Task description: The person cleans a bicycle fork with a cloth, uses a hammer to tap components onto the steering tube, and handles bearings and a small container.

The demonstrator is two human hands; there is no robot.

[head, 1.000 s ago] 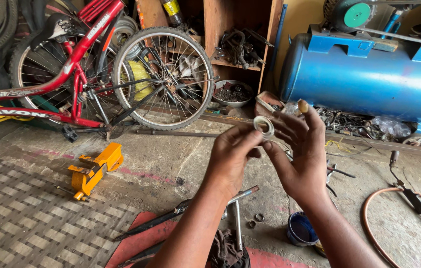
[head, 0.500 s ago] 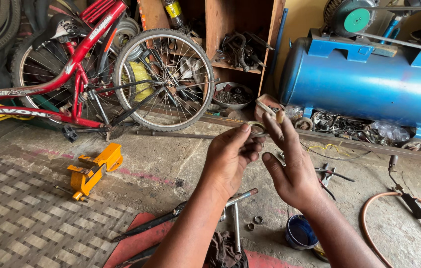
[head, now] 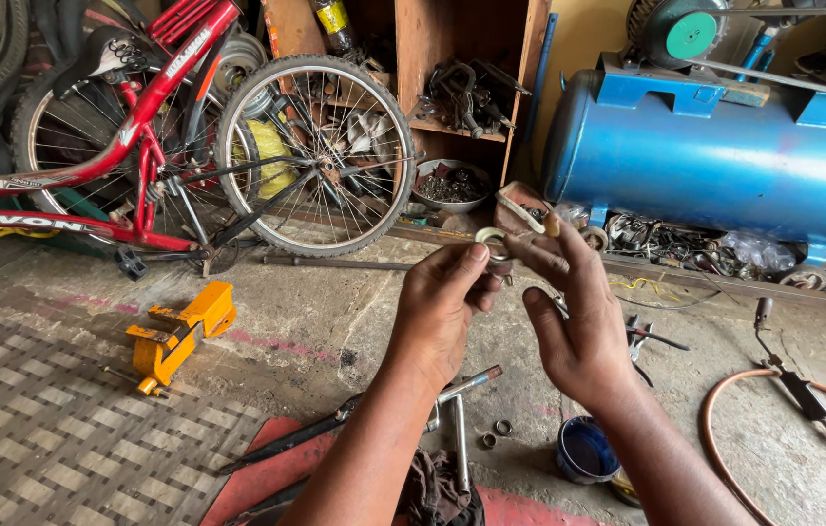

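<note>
Hands raised in front of you, above the concrete floor (head: 354, 321): your left hand (head: 442, 307) pinches a small pale ring (head: 491, 239) between thumb and fingertips, and your right hand (head: 578, 321) meets it from the other side, its fingers touching the same ring while a short pale strip (head: 520, 211) sticks up from them. Both hands are closed narrowly on that one small part; what the ring is made of is too small to tell.

Below your wrists, on the floor, lie a metal wrench (head: 466, 385), two little rings (head: 496, 432) just beside it, and a small blue tub (head: 585, 450) near your right forearm. A yellow vise (head: 179, 331) sits well apart to your left, by the woven mat (head: 42, 438). A red bicycle (head: 130, 146) stands at the far left with its spoked wheel (head: 315, 156) turned toward you, beside a wooden shelf (head: 471, 88). A blue tank (head: 725, 156) fills the far right, and an orange hose (head: 773, 419) curls on the floor near the right edge.
</note>
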